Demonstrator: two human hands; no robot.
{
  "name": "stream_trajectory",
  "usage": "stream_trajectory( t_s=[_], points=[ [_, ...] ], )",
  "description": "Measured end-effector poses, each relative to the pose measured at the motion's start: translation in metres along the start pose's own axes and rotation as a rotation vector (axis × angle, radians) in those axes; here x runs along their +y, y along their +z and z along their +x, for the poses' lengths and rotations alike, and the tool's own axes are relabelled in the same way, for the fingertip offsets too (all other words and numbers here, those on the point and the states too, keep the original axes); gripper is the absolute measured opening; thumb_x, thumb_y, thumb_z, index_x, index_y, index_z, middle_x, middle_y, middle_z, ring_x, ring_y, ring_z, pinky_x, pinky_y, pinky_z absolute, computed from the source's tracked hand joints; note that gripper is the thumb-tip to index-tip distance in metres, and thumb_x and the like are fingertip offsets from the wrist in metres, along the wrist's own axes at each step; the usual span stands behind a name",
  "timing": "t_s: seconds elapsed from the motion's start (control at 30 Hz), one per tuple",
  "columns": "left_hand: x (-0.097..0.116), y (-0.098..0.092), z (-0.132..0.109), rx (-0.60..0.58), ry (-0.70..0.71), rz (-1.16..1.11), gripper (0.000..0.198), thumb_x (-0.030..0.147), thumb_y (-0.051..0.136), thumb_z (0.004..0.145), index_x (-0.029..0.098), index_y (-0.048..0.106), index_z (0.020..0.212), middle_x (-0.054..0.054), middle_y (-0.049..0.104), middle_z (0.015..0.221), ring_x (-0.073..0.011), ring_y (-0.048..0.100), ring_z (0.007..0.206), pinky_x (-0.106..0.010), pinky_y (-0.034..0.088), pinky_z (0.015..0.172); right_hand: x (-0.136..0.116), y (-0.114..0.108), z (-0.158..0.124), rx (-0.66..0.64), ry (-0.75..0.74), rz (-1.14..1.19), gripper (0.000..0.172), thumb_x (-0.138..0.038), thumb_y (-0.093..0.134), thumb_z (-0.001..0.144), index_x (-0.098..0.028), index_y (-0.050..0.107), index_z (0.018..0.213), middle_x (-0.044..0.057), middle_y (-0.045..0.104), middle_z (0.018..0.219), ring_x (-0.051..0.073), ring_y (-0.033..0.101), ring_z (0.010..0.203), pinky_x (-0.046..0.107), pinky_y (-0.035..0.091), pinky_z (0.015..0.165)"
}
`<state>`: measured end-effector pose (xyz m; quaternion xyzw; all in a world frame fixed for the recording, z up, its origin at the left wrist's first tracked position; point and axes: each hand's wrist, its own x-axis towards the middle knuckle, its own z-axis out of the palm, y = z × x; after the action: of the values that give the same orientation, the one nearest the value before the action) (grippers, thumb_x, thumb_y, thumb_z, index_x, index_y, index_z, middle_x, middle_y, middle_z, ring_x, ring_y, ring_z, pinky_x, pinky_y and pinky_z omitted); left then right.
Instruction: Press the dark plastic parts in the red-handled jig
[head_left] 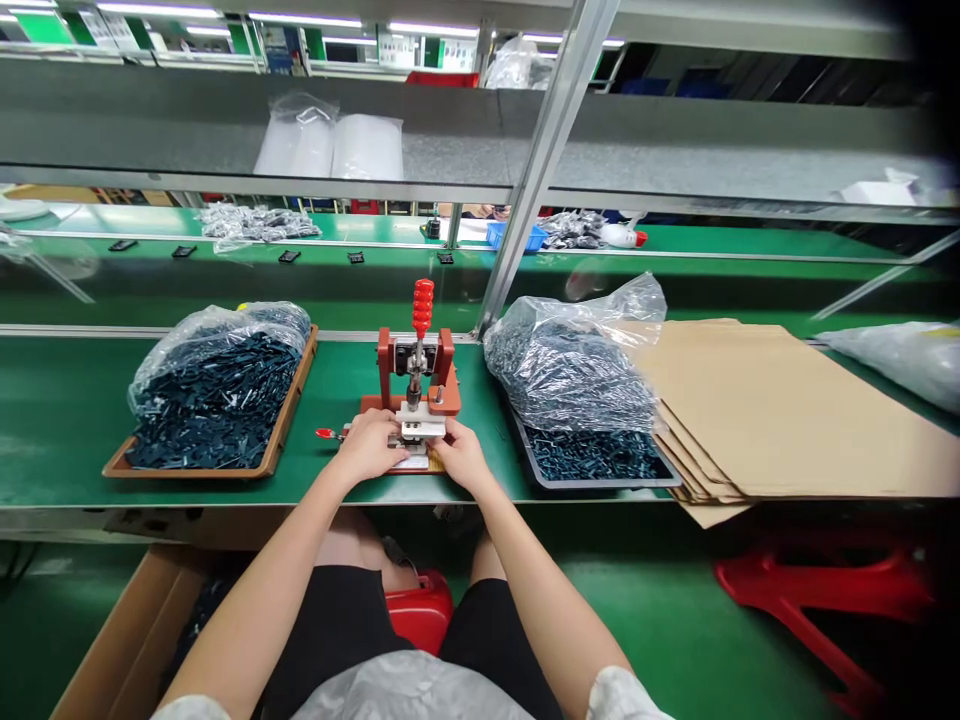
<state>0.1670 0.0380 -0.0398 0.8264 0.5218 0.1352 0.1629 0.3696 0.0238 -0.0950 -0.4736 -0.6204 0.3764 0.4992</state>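
Note:
A red-brown toggle-clamp press (445, 362) stands on the green bench in front of me, its red ribbed handle (423, 306) pointing straight up. Beneath the plunger is a silver metal fixture block (421, 422). My left hand (367, 446) is at the block's left side, fingers bent and closed against it. From the right, my right hand (459, 454) meets the same block with thumb and fingers drawn together. Whatever small part lies between the fingertips is hidden. A small red-tipped lever (325, 433) sticks out left of the press.
Left of the press, a brown tray (289, 405) holds a bag of dark blue-green strips (217, 400). On the right, a black tray (600, 484) carries small dark pieces under a plastic bag (577, 370). Cardboard sheets (795, 410) lie farther right. A slanted metal post (540, 170) rises behind.

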Motion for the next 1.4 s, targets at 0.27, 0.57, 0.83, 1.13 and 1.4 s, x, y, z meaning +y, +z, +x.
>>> stream_trajectory(
  t_s=[0.27,0.57,0.83,1.13,1.4],
  points=[
    [0.006,-0.003,-0.003,0.018,-0.011,-0.014,0.026,0.037,0.075,0.077,0.027,0.08,0.101,-0.005,0.071,0.122,-0.0323,0.059,0.117,-0.045,0.044,0.1,-0.013,0.008,0.001,-0.035,-0.158,-0.169,0.029,-0.019,0.066,0.084,-0.027,0.079,0.109,0.005,0.076,0.113,0.025,0.071,0.104,0.042,0.054,0.098],
    [0.006,-0.003,-0.001,0.023,-0.015,0.014,0.02,0.036,0.074,0.077,0.025,0.079,0.093,-0.007,0.071,0.12,-0.0326,0.06,0.115,-0.046,0.046,0.098,-0.006,0.011,-0.008,-0.005,-0.23,-0.272,0.03,-0.016,0.059,0.088,-0.027,0.078,0.109,0.007,0.073,0.118,0.025,0.067,0.112,0.043,0.053,0.102],
    [0.001,0.011,-0.036,0.356,0.156,-0.041,0.025,0.028,0.067,0.086,0.026,0.075,0.11,-0.009,0.068,0.124,-0.0295,0.059,0.117,-0.048,0.045,0.104,-0.015,0.01,-0.006,-0.002,-0.282,-0.219,0.038,-0.008,0.058,0.084,-0.025,0.076,0.113,0.007,0.07,0.123,0.023,0.066,0.116,0.04,0.051,0.105],
    [-0.062,-0.002,-0.033,0.787,-0.428,-1.169,0.06,0.065,0.047,0.091,0.021,0.056,0.13,-0.015,0.065,0.131,-0.0305,0.063,0.123,-0.053,0.045,0.11,-0.017,0.007,-0.004,-0.051,-0.248,-0.211,0.038,-0.01,0.059,0.087,-0.028,0.076,0.116,0.006,0.066,0.132,0.023,0.062,0.124,0.039,0.048,0.11],
    [-0.007,0.018,0.004,0.409,-0.237,-0.324,0.074,0.063,0.039,0.093,0.017,0.044,0.151,-0.017,0.059,0.145,-0.0362,0.053,0.136,-0.055,0.044,0.112,-0.014,-0.003,0.007,-0.089,-0.04,-0.07,0.037,-0.009,0.058,0.081,-0.019,0.074,0.112,0.005,0.077,0.105,0.021,0.071,0.095,0.032,0.055,0.09]
  ],
)
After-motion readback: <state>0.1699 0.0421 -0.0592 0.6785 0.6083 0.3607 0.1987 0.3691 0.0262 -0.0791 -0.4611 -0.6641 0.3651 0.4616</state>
